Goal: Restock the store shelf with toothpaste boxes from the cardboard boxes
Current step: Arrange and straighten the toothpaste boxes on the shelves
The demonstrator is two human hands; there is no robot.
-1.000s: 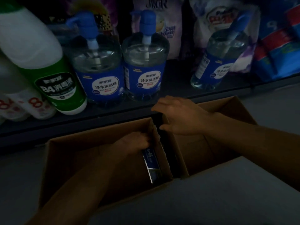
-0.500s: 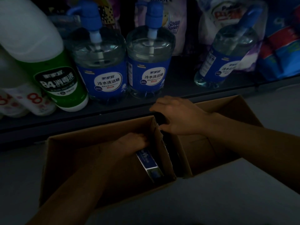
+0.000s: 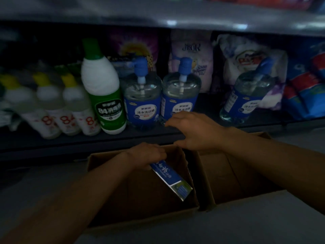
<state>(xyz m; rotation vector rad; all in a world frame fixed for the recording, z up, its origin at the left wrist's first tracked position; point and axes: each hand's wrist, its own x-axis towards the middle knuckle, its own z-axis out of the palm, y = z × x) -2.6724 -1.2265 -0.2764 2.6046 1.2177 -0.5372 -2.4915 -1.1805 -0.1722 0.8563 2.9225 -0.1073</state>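
Change since earlier frame: toothpaste box (image 3: pixel 171 179) has risen and tilted, its far end up at the rim of the left cardboard box (image 3: pixel 137 196); right hand (image 3: pixel 197 132) has lifted off the wall between the cartons; view has tipped up, showing more shelf

Left hand (image 3: pixel 147 156): fingers curled round the far end of the toothpaste box, near end angled down inside the carton; judged an end grip for drawing the box out lengthwise

Right hand: fingers spread and released, holding nothing, hovering above the far rim of the right cardboard box (image 3: pixel 233 175); probably no longer needed to steady the cartons

Toothpaste box: blue with white script, blurred, not legible

Shelf (image 3: pixel 70 140), far side of the cartons: green-and-white bottle (image 3: pixel 103 97), label reads "84"; 3 white bottles (image 3: pixel 66 106) to its left, red "84"; 3 clear pump bottles (image 3: pixel 142 101) with blue labels, Chinese text not legible; pouches behind, print too blurred to read

Stage: 1 box on its way out, not yet shelved
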